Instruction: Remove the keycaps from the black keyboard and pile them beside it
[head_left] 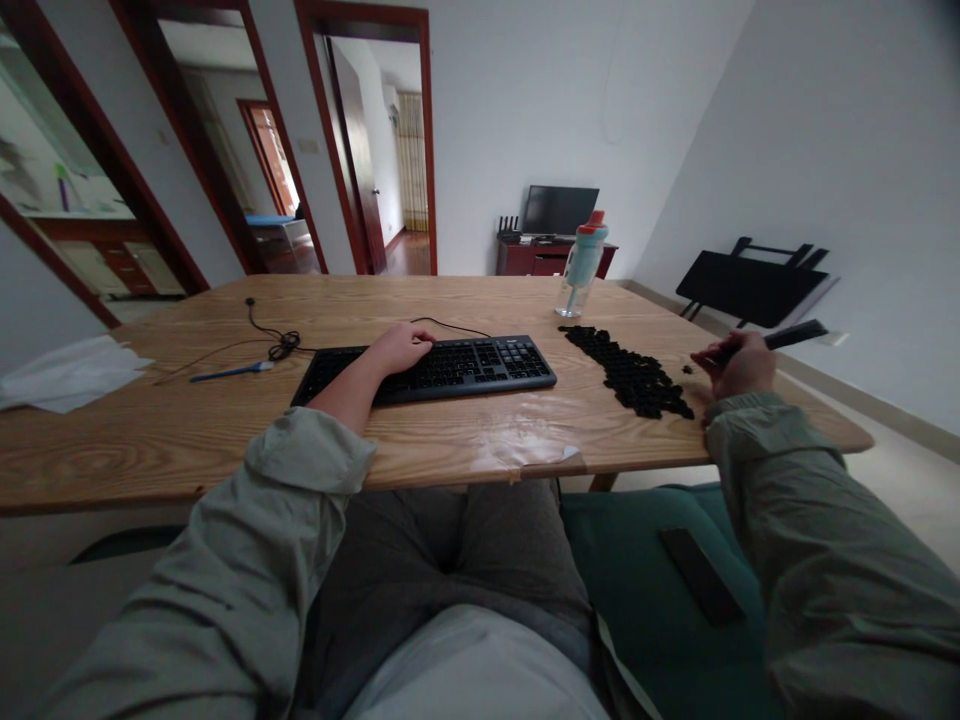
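Observation:
A black keyboard lies across the table in front of me, with its cable trailing behind it. My left hand rests on top of the keyboard, left of its middle, fingers loosely bent and apparently holding nothing. Over the table's right side, my right hand is closed around a dark brush-like tool that points out to the right. Between keyboard and right hand, many loose black keycaps lie spread in a long patch. One small dark piece sits apart, close to my right fingers.
A clear bottle with a red cap stands behind the keycaps. To the left lie a blue brush, a coiled cable and white tissue. A dark phone-like slab rests on the green seat. Black folded furniture leans at the right.

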